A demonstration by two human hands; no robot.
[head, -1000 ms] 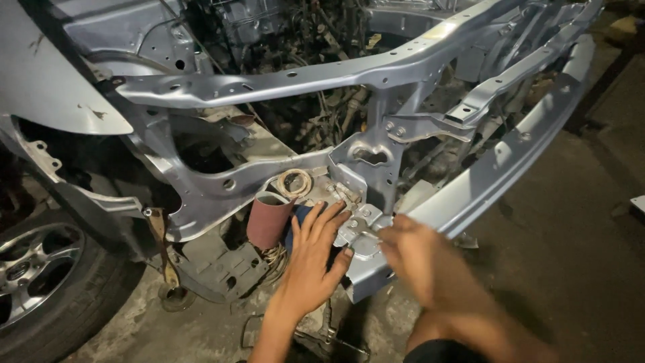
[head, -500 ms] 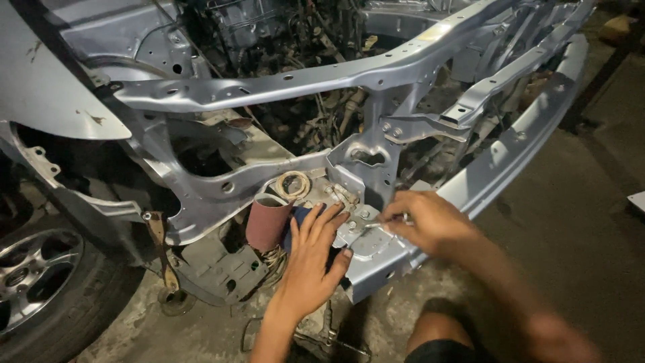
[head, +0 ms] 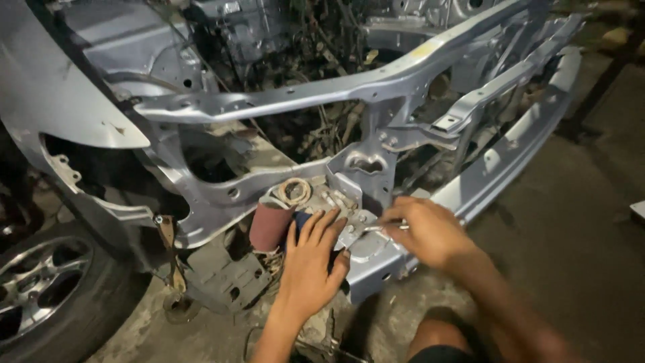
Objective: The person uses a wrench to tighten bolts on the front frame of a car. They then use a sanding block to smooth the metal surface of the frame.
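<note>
We look down at the stripped front of a silver-blue car body [head: 376,87], its bumper and panels gone, leaving a bare metal frame with wide gaps between the bars.

Our left hand [head: 310,269] lies flat and released, fingers spread, on the near end of the lower silver crossbeam [head: 497,168]; in our judgement it steadies us against the frame while the other hand works. It partly covers something dark blue that we cannot identify.

Our right hand [head: 426,232] is curled around a thin bright metal tool [head: 376,228], whose tip points left at a small silver bracket with bolts [head: 349,218], just right of the left hand's fingertips. We cannot tell what kind of tool it is.

Just left of the left hand stands a dark red roll of sandpaper [head: 270,227], and behind it lies a small pale coil of wire or cord [head: 294,191], both resting on the frame ledge, close enough to grab.

The crossbeam's cut end hangs over the concrete floor [head: 591,255], which opens out to the right. On the near left, a black tyre with a silver alloy wheel [head: 40,296] crowds that side.
</note>
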